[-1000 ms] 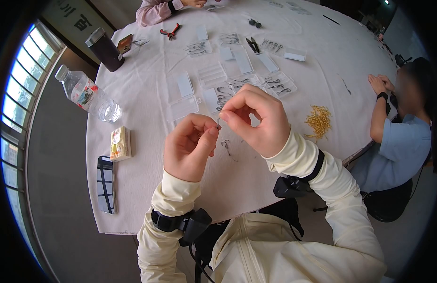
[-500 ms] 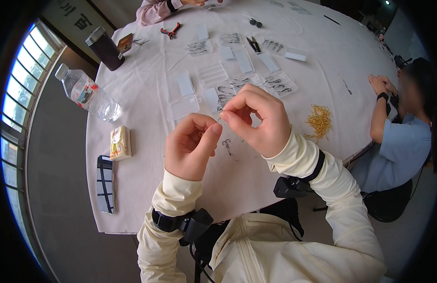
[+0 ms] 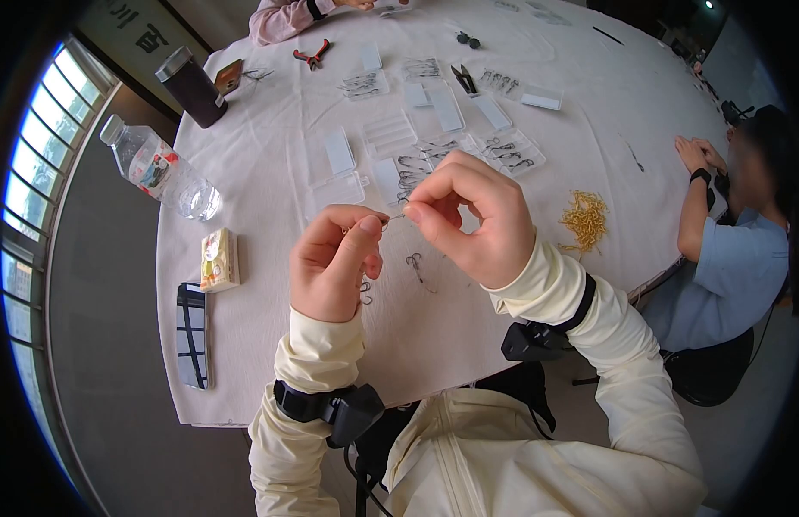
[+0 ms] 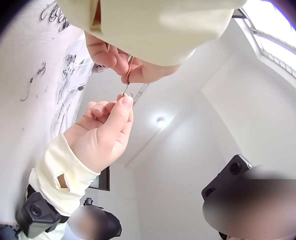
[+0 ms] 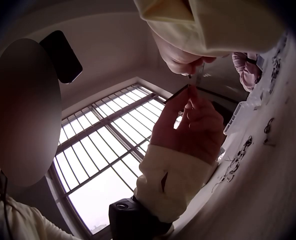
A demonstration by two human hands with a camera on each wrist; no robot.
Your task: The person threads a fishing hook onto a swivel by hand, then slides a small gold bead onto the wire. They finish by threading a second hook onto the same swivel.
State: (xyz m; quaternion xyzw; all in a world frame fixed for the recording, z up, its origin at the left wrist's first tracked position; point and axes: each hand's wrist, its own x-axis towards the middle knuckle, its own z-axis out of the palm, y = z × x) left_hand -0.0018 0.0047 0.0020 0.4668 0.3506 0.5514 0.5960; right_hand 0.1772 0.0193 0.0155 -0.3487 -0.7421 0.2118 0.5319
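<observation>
Above the white tablecloth (image 3: 270,172), my two hands meet fingertip to fingertip. My left hand (image 3: 365,226) pinches a small metal hook (image 3: 393,217) between thumb and forefinger, with a tiny gold piece (image 3: 346,230) against its fingers. My right hand (image 3: 410,209) pinches the hook's other end, its other fingers curled. The left wrist view has the hook (image 4: 127,90) hanging from the left hand (image 4: 119,62), and the right hand (image 4: 124,102) touches its lower bend. In the right wrist view both hands close on the hook (image 5: 190,82). Two loose hooks (image 3: 414,264) lie on the cloth under the hands.
Open clear plastic boxes (image 3: 505,152) of hooks lie beyond my hands, and a heap of gold pieces (image 3: 583,220) to the right. A water bottle (image 3: 158,172), dark flask (image 3: 191,89), small carton (image 3: 218,261) and phone (image 3: 193,336) line the left edge. A seated person (image 3: 727,250) is at right.
My left hand has rolled and shifted a little left, lifting its fingertips and uncovering a loose hook on the cloth beneath it. My right hand has barely moved.
</observation>
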